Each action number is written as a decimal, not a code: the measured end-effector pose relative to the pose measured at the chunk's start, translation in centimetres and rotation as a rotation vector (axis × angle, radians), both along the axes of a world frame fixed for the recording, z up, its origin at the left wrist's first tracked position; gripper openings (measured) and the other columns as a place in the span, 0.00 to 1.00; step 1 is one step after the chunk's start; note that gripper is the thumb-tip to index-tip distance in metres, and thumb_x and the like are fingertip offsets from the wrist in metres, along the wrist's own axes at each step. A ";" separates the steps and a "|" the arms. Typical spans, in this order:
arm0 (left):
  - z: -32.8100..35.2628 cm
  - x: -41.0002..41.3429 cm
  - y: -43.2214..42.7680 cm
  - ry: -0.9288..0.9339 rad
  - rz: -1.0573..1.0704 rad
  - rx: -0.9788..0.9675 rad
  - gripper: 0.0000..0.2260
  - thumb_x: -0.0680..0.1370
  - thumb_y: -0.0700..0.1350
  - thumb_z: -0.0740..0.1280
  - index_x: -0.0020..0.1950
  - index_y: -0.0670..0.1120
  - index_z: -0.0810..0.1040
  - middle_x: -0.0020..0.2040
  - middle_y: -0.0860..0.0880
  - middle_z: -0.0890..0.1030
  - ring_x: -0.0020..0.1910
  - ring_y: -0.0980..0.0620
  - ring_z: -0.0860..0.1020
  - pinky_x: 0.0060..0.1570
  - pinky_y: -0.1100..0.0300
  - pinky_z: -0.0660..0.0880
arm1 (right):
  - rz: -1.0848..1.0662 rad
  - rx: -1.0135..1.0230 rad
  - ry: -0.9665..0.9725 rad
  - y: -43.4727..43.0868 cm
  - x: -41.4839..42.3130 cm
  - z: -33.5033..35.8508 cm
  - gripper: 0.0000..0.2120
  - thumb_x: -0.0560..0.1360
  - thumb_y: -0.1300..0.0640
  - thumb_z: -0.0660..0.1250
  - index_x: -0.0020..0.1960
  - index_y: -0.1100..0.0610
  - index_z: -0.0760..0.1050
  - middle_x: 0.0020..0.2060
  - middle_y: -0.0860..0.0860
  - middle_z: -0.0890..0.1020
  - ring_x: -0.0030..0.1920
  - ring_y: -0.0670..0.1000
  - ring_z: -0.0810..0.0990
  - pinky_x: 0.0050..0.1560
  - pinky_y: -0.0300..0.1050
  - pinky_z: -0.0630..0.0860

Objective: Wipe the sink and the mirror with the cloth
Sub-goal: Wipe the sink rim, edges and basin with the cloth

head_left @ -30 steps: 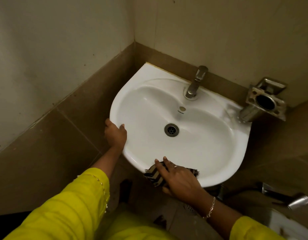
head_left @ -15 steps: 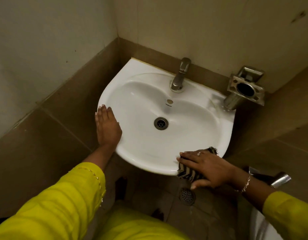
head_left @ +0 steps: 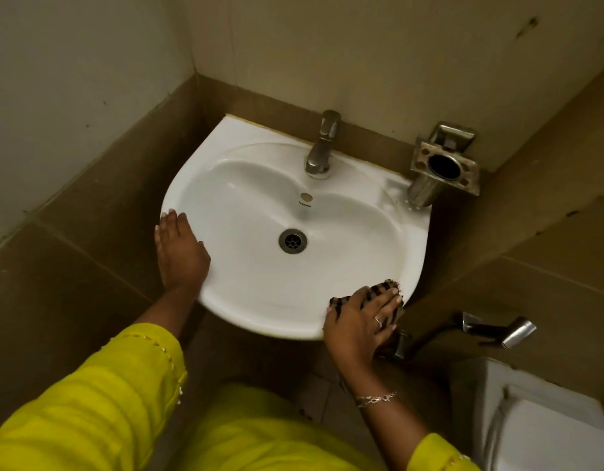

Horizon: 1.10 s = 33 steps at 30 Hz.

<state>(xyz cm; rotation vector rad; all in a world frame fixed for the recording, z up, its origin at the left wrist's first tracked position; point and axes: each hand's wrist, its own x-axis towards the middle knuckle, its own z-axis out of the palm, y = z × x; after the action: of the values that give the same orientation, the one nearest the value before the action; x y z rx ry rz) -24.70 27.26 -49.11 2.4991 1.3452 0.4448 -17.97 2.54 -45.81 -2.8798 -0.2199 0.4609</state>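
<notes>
A white wall-mounted sink [head_left: 246, 287] fills the middle of the view, with a round drain [head_left: 292, 241] and a metal tap [head_left: 321, 144] at the back. My right hand [head_left: 360, 322] presses a dark striped cloth [head_left: 382, 289] onto the sink's front right rim. Most of the cloth is hidden under my fingers. My left hand [head_left: 180, 251] lies flat on the sink's left rim, fingers together, holding nothing. No mirror is in view.
A metal holder [head_left: 441, 164] is fixed to the wall at the sink's back right corner. A hand sprayer [head_left: 497, 329] hangs on the right wall. A white toilet cistern [head_left: 538, 426] stands at the lower right. Brown tiled walls enclose the corner.
My right hand has slid the cloth along the front rim from the left-centre to the right side. My left hand went from gripping the left rim to lying flat on it.
</notes>
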 end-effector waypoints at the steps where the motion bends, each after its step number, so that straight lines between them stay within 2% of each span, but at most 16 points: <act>1: 0.0 0.0 0.0 -0.003 0.003 -0.001 0.27 0.73 0.35 0.63 0.70 0.34 0.59 0.73 0.34 0.60 0.74 0.38 0.55 0.73 0.49 0.47 | -0.027 0.031 -0.004 0.0 0.0 -0.1 0.32 0.78 0.50 0.55 0.75 0.62 0.45 0.72 0.66 0.35 0.73 0.63 0.32 0.72 0.62 0.43; 6: 0.2 0.1 0.0 -0.026 0.013 -0.011 0.27 0.73 0.35 0.63 0.70 0.33 0.59 0.72 0.34 0.60 0.74 0.37 0.56 0.73 0.49 0.48 | -0.124 0.174 -0.021 -0.6 0.6 -0.9 0.37 0.77 0.49 0.59 0.75 0.64 0.43 0.74 0.61 0.37 0.74 0.60 0.34 0.73 0.56 0.45; 12: 0.0 0.1 0.0 -0.038 0.019 -0.015 0.26 0.73 0.34 0.63 0.69 0.33 0.60 0.72 0.34 0.61 0.74 0.38 0.56 0.73 0.49 0.48 | -0.204 0.260 -0.058 -1.3 3.0 -1.1 0.39 0.75 0.55 0.65 0.75 0.61 0.44 0.75 0.58 0.39 0.75 0.58 0.36 0.74 0.52 0.46; 16: 0.2 0.1 0.0 -0.037 0.019 -0.018 0.26 0.73 0.34 0.63 0.70 0.33 0.59 0.72 0.34 0.61 0.74 0.38 0.56 0.73 0.49 0.48 | -0.149 0.199 -0.101 -2.1 5.8 -1.3 0.39 0.74 0.55 0.65 0.76 0.60 0.45 0.75 0.58 0.41 0.75 0.60 0.40 0.73 0.55 0.51; 21: -0.1 0.1 0.3 -0.022 0.005 -0.007 0.27 0.73 0.34 0.63 0.70 0.32 0.59 0.72 0.33 0.61 0.73 0.37 0.57 0.73 0.47 0.50 | -0.022 0.009 -0.163 -2.2 9.0 -0.7 0.39 0.73 0.51 0.65 0.76 0.57 0.46 0.76 0.58 0.43 0.75 0.60 0.44 0.69 0.57 0.61; 24: -0.1 0.0 0.3 -0.032 -0.008 -0.012 0.27 0.73 0.34 0.63 0.70 0.32 0.59 0.72 0.33 0.61 0.73 0.37 0.57 0.72 0.46 0.51 | 0.061 -0.013 -0.122 -2.9 9.6 -0.5 0.37 0.75 0.48 0.62 0.76 0.54 0.46 0.75 0.58 0.40 0.75 0.60 0.39 0.69 0.61 0.57; 26: -0.2 0.0 0.3 -0.048 0.007 -0.025 0.28 0.73 0.34 0.63 0.71 0.33 0.58 0.73 0.34 0.58 0.74 0.38 0.55 0.73 0.47 0.50 | 0.072 -0.029 -0.167 -3.7 9.6 -0.6 0.35 0.76 0.46 0.60 0.76 0.55 0.45 0.75 0.59 0.39 0.75 0.60 0.38 0.71 0.62 0.54; 29: -0.1 0.1 0.2 -0.087 0.101 -0.057 0.31 0.73 0.35 0.63 0.72 0.34 0.53 0.74 0.34 0.53 0.74 0.37 0.52 0.73 0.49 0.48 | 0.082 -0.031 -0.161 -3.7 10.0 -1.0 0.35 0.77 0.45 0.57 0.76 0.57 0.45 0.75 0.60 0.42 0.75 0.62 0.41 0.72 0.59 0.52; 33: 0.2 0.2 -0.1 -0.141 0.209 -0.158 0.32 0.73 0.36 0.64 0.73 0.34 0.52 0.74 0.32 0.55 0.73 0.36 0.55 0.72 0.46 0.52 | 0.125 -0.073 -0.235 -2.6 11.1 -1.8 0.36 0.76 0.45 0.60 0.75 0.60 0.48 0.74 0.64 0.47 0.73 0.68 0.48 0.71 0.61 0.55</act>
<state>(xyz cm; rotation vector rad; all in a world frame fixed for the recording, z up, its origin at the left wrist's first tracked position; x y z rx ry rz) -24.45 27.15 -48.88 2.1687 1.5278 0.5258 -6.90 -0.02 -47.64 -3.0004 -0.4312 0.1523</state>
